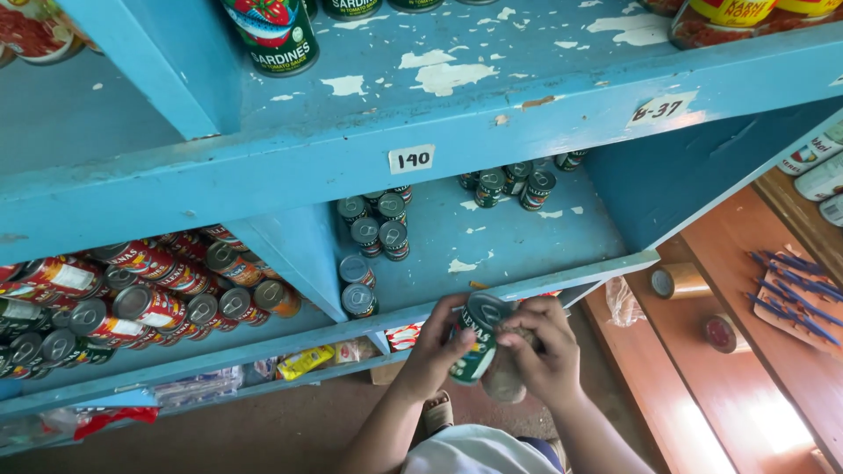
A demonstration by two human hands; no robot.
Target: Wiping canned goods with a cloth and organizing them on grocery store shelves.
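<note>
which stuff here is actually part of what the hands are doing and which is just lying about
In hand:
- left hand, holding the green can
- right hand, on that can and a second can below it

Lying about:
- green cans on the blue shelf
- red cans
- tape rolls
- blue pens

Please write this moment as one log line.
left hand: holds green-labelled metal can | right hand: on same can | place: before blue wooden shelf

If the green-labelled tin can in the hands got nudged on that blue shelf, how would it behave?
The green-labelled tin can looks rigid metal, so stiff. Being round, it probably rolls if tipped sideways. Both the left hand and right hand grip it, hinting at some weight.
</note>
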